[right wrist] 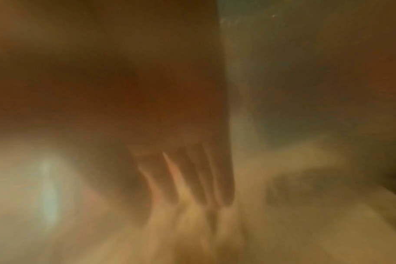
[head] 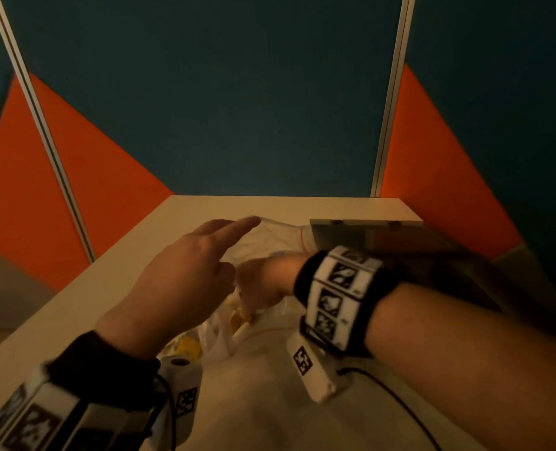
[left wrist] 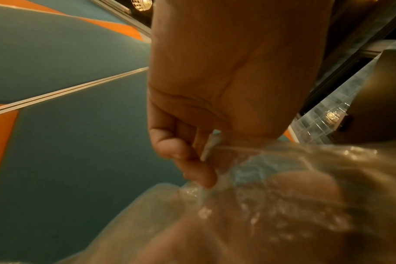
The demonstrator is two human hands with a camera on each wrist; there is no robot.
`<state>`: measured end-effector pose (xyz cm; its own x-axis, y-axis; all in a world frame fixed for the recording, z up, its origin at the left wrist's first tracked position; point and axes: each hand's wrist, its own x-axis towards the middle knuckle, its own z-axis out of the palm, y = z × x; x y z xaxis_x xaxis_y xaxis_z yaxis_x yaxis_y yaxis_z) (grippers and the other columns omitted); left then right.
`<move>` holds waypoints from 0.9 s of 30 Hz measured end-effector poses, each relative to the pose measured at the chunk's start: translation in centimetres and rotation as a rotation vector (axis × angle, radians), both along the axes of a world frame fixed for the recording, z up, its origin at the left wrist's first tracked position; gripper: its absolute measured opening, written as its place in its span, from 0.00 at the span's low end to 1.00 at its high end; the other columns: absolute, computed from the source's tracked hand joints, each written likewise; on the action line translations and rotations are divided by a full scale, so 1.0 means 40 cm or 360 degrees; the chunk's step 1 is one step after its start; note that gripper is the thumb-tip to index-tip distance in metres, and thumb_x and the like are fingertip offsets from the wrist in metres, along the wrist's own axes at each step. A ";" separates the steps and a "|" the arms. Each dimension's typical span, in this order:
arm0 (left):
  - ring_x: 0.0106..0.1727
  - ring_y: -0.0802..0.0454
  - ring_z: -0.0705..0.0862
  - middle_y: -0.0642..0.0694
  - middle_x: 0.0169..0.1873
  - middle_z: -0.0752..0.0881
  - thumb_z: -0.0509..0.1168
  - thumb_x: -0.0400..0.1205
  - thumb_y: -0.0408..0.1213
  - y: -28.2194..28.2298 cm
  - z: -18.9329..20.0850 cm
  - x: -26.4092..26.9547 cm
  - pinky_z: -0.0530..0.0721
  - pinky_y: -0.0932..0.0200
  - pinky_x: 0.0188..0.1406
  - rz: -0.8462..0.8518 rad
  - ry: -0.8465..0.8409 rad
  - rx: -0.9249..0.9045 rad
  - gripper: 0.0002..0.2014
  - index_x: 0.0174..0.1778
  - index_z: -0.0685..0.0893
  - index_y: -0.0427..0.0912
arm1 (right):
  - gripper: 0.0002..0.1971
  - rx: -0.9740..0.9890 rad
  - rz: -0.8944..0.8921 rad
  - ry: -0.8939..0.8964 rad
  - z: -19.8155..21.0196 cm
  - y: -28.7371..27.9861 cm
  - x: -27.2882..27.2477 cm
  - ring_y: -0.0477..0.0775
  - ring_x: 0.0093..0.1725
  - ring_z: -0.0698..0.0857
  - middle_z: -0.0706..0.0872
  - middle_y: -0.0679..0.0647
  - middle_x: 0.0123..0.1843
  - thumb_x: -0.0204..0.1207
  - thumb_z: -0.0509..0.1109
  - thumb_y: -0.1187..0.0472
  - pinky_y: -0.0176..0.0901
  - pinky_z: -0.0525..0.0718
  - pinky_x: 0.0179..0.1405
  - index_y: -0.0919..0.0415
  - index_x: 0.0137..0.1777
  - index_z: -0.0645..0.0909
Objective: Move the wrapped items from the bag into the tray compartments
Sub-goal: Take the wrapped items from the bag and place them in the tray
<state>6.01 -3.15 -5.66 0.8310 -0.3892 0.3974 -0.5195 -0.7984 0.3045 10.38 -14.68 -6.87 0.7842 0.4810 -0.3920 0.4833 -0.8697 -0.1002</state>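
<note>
A clear plastic bag [head: 270,237] lies crumpled in the middle of the table, with yellow wrapped items [head: 189,348] showing through it. My left hand [head: 205,255] holds the bag's edge up. In the left wrist view its fingers [left wrist: 170,148] curl and pinch the thin film of the bag [left wrist: 260,205]. My right hand [head: 258,286] reaches down into the bag's mouth, towards a yellow wrapped item [head: 237,320]. Its fingertips are hidden there, and the right wrist view is too blurred to show them. The clear compartment tray [head: 367,236] stands at the back right.
The pale table [head: 107,281] ends at a blue and orange wall panel behind it. A black cable [head: 400,408] runs from my right wrist across a pale surface at the front. The tray's grid of cells [left wrist: 328,114] lies just beyond the bag.
</note>
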 end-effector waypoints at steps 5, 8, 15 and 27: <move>0.66 0.50 0.76 0.52 0.74 0.70 0.55 0.75 0.28 0.002 -0.028 -0.002 0.82 0.51 0.55 -0.0042 -0.0030 0.0021 0.34 0.73 0.62 0.65 | 0.30 0.0019 -0.0167 -0.0077 -0.078 0.020 0.020 0.66 0.73 0.72 0.74 0.66 0.73 0.78 0.68 0.52 0.54 0.71 0.68 0.66 0.75 0.67; 0.66 0.50 0.76 0.53 0.74 0.69 0.55 0.75 0.28 0.012 -0.034 0.003 0.83 0.52 0.54 -0.0054 -0.0020 0.0041 0.34 0.74 0.62 0.65 | 0.17 0.0409 -0.0250 -0.0187 -0.108 0.022 0.010 0.64 0.67 0.78 0.80 0.65 0.67 0.78 0.67 0.63 0.49 0.74 0.56 0.66 0.66 0.77; 0.65 0.50 0.76 0.52 0.74 0.69 0.56 0.75 0.27 0.020 -0.061 0.023 0.81 0.54 0.54 -0.0055 0.0057 0.0098 0.34 0.74 0.63 0.63 | 0.08 0.0625 -0.0392 -0.0063 -0.123 -0.022 0.029 0.53 0.44 0.80 0.82 0.52 0.42 0.70 0.75 0.59 0.44 0.79 0.45 0.57 0.45 0.81; 0.65 0.51 0.76 0.52 0.71 0.73 0.59 0.73 0.25 0.028 -0.093 0.047 0.78 0.58 0.56 -0.0073 0.0075 0.0036 0.34 0.71 0.68 0.61 | 0.08 0.1069 -0.0704 -0.0127 -0.133 -0.071 0.011 0.54 0.52 0.85 0.83 0.52 0.52 0.73 0.73 0.60 0.48 0.89 0.51 0.47 0.43 0.77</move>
<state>7.90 -2.02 -9.39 0.8298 -0.4355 0.3488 -0.5410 -0.7812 0.3116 10.80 -17.53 -12.21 0.9704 0.2327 -0.0643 0.1364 -0.7483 -0.6492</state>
